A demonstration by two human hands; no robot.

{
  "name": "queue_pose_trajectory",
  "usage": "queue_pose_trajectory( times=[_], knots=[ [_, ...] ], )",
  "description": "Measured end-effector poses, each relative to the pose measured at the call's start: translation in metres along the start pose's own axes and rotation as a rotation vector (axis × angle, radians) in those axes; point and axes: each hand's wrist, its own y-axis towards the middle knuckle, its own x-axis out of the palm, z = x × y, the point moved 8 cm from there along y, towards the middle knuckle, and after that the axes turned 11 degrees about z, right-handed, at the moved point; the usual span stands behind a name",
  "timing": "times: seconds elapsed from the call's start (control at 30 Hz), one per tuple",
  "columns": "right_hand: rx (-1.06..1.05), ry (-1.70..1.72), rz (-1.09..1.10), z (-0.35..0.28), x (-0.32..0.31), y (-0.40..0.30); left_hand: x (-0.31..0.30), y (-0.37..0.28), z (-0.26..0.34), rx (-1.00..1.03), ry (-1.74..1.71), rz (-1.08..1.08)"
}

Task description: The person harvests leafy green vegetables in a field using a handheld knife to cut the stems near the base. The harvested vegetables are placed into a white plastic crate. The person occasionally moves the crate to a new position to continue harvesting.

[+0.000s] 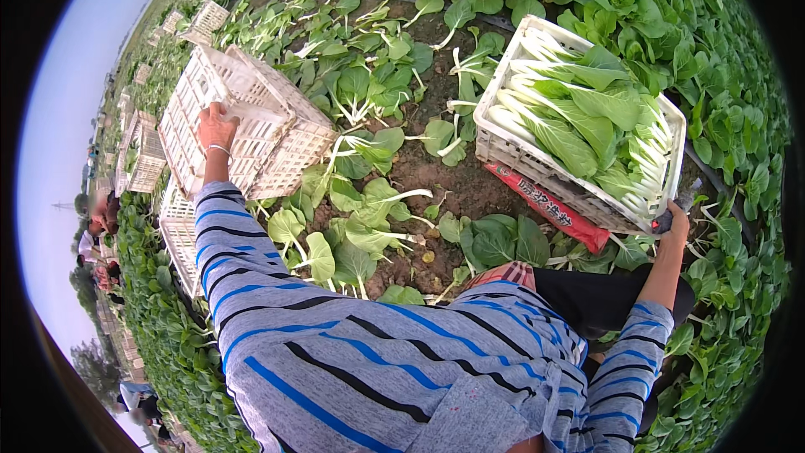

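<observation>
My left hand reaches forward, its fingers hooked over the rim of an upper white plastic crate. That crate leans against or sits in another slatted crate; exactly how they meet is hard to tell. My right hand is closed around a small dark tool with a red end and a greyish flat part, perhaps a knife. It is beside the near right corner of a white crate filled with leafy bok choy, white stalks outward. A red printed plastic bag lies along that crate's near side.
Loose cut leaves litter the soil between the crates. Dense standing greens grow on the right. Another crate stands at lower left, with more crates beyond. Several people are in the distance.
</observation>
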Motion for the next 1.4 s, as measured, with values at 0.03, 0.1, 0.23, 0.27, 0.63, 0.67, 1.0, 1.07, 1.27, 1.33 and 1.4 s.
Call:
queue_pose_trajectory(
  times=[0.03, 0.1, 0.23, 0.27, 0.63, 0.67, 1.0, 1.07, 1.27, 1.33, 1.4],
  knots=[
    [0.017, 0.031, -0.010, 0.003, 0.002, 0.002, -0.005, -0.009, -0.001, 0.060, -0.023, 0.053],
    [0.027, 0.033, -0.001, 0.005, 0.002, 0.008, -0.010, -0.033, -0.005, 0.181, -0.063, 0.160],
    [0.010, 0.026, 0.042, 0.005, 0.008, -0.002, -0.058, -0.107, 0.029, -0.019, -0.180, 0.267],
    [0.001, 0.007, 0.053, -0.001, 0.007, -0.002, -0.071, -0.123, 0.056, -0.055, -0.079, 0.187],
    [0.051, 0.078, 0.083, 0.002, 0.012, 0.017, -0.068, -0.093, 0.063, -0.414, 0.274, -0.007],
    [0.054, 0.055, 0.098, 0.002, 0.014, 0.011, -0.058, -0.080, 0.056, -0.408, 0.202, -0.139],
    [0.033, 0.023, 0.188, 0.001, 0.015, 0.013, -0.052, -0.084, 0.065, -0.665, -0.034, -0.265],
    [0.051, 0.049, 0.155, 0.001, 0.014, 0.020, -0.058, -0.088, 0.070, -0.606, 0.069, -0.174],
    [0.006, 0.036, 0.196, -0.002, 0.032, -0.001, -0.088, -0.146, 0.053, -0.561, 0.083, -0.113],
    [-0.002, 0.021, 0.233, -0.004, 0.035, -0.006, -0.128, -0.150, 0.049, -0.547, 0.091, 0.027],
    [0.037, -0.023, 0.270, -0.005, 0.039, -0.021, -0.180, -0.142, 0.042, -0.556, 0.095, 0.119]
  ],
)
